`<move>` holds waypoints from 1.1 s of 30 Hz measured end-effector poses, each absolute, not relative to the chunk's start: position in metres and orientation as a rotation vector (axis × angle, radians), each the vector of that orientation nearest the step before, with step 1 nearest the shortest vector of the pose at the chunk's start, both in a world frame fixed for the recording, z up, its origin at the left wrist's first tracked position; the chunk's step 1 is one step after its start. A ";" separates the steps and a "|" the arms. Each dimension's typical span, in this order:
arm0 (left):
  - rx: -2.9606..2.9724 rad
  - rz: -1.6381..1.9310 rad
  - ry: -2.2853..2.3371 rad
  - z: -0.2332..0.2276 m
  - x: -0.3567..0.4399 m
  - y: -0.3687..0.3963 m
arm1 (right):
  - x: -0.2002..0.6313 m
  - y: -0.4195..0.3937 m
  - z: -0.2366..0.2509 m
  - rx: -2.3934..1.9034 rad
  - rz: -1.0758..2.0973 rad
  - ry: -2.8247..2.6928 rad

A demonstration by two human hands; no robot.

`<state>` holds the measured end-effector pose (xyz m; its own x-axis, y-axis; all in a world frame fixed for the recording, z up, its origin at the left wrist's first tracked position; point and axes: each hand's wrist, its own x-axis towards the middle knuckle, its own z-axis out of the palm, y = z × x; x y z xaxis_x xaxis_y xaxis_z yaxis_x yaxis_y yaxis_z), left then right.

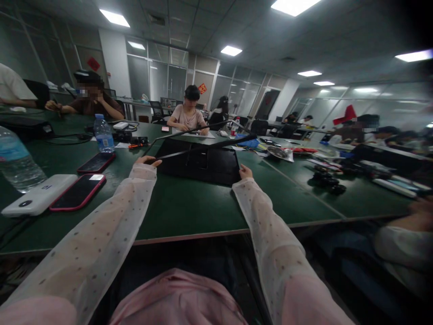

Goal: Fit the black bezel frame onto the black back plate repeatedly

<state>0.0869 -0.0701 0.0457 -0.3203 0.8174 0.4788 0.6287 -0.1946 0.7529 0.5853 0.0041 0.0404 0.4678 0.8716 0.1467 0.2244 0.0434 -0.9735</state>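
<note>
A flat black panel lies on the green table in front of me, with a small rectangular outline near its middle. Thin black bars rise over it and slant up toward the right; I cannot make out exactly how they join the panel. At the panel's left side, my left hand is closed on its edge, close to the lower end of a bar. My right hand pinches the right edge near the front corner. Sheer dotted sleeves cover both forearms.
To the left are a white power bank, two phones and water bottles. A person sits across the table. Black devices and a metal bowl stand to the right.
</note>
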 end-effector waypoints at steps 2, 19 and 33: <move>1.827 1.458 1.938 0.051 0.087 -0.073 | 0.593 0.012 0.047 -1.465 0.597 -0.993; 2.167 0.787 2.064 0.030 0.107 -0.037 | 0.597 0.013 0.017 -1.586 0.202 -1.299; 2.178 0.471 2.070 0.029 0.103 -0.025 | 0.605 0.005 0.007 -1.773 0.222 -1.171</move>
